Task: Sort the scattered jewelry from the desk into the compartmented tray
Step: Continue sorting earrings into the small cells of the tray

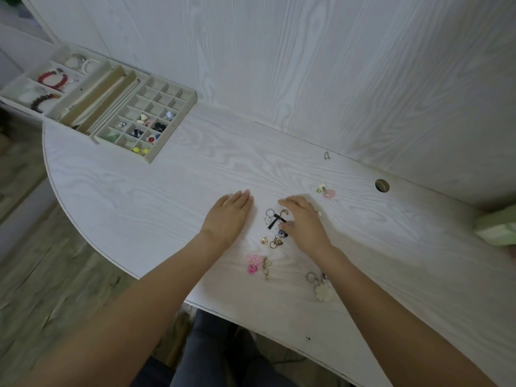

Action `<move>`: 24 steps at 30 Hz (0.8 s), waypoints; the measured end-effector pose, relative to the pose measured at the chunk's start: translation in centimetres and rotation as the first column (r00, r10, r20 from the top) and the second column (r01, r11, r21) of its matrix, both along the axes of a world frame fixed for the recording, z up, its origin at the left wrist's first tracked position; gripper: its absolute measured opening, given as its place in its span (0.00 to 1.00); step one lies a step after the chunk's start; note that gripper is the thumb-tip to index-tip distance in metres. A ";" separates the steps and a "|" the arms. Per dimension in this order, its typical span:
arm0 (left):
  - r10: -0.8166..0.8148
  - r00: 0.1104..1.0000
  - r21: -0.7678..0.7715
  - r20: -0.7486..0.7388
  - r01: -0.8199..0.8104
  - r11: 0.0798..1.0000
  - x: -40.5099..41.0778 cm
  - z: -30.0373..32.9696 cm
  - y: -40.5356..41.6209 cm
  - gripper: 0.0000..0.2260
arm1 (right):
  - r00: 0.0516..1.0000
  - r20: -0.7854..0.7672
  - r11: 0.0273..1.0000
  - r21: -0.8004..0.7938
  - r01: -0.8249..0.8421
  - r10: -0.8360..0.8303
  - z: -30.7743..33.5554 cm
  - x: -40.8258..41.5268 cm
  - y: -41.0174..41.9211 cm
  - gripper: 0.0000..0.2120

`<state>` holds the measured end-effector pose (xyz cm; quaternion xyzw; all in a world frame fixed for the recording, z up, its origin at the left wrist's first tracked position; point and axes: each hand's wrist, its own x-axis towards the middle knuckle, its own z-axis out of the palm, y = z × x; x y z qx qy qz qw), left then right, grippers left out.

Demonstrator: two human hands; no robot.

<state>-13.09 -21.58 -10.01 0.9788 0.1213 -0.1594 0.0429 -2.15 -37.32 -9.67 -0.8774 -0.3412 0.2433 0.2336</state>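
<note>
My left hand (227, 217) lies flat on the white desk with straight fingers, holding nothing. My right hand (303, 220) hovers over a small pile of jewelry, fingers loosely bent, thumb touching the pile near a black bow piece (275, 220) and silver hoops (270, 213). Gold rings (272, 241) and a blue-and-white bead (282, 233) lie just below. A pink flower earring (253, 263), a gold dangling piece (266, 268), a cream flower key ring (321, 287) and a pink-and-cream pair (325, 191) are scattered around. The compartmented tray (190, 100) sits at the far left, holding several small pieces.
A long tray (16, 86) with bead bracelets adjoins the compartmented one. A small wire heart (326, 155) lies near the wall. A round cable hole (382, 185) is at the back right. A green object (495, 227) sits at the right edge. The desk's curved edge runs front left.
</note>
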 end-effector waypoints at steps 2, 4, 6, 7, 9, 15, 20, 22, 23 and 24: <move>-0.052 0.998 0.091 -0.044 0.056 0.994 0.5 0.4 -0.5 0.29 | 1.000 0.009 1.000 0.013 0.015 -0.015 -0.1 0.0 0.4 0.24; -0.076 0.995 0.133 -0.063 0.084 0.988 1.1 0.6 -0.7 0.30 | 1.000 -0.010 1.000 0.014 0.021 -0.021 -0.2 0.0 0.8 0.23; -0.070 0.997 0.139 -0.045 0.075 0.987 1.4 0.4 -0.7 0.29 | 0.999 -0.026 1.000 0.002 0.019 -0.019 -0.2 0.2 1.1 0.22; -0.055 0.998 0.132 -0.021 0.058 0.990 1.5 0.2 -0.7 0.27 | 0.999 -0.031 1.000 -0.007 0.016 -0.016 -0.1 0.2 1.2 0.21; -0.035 0.999 0.114 0.023 0.032 0.993 1.7 -0.2 -0.6 0.24 | 1.000 -0.027 1.000 -0.027 -0.003 0.003 -0.1 0.4 1.5 0.20; -0.087 0.996 0.009 0.024 0.087 0.996 1.3 0.0 1.3 0.28 | 0.998 0.008 0.996 -0.071 -0.056 0.056 0.4 0.1 3.1 0.14; -0.062 0.998 0.039 -0.020 0.063 0.997 1.3 -0.4 1.4 0.34 | 0.993 0.002 0.985 -0.127 -0.118 0.119 0.6 0.2 4.2 0.08; -0.044 0.999 0.025 -0.016 0.045 0.999 1.4 0.0 1.0 0.27 | 0.983 0.011 0.969 -0.171 -0.178 0.182 0.8 0.2 4.3 0.07; -0.049 0.999 0.040 -0.004 0.049 0.998 1.4 0.3 1.0 0.21 | 0.974 0.026 0.956 -0.201 -0.214 0.224 1.0 0.3 4.4 0.07; -0.066 0.997 0.078 0.041 0.063 0.995 1.4 0.5 1.0 0.16 | 0.962 0.043 0.938 -0.238 -0.252 0.269 1.1 0.4 4.5 0.07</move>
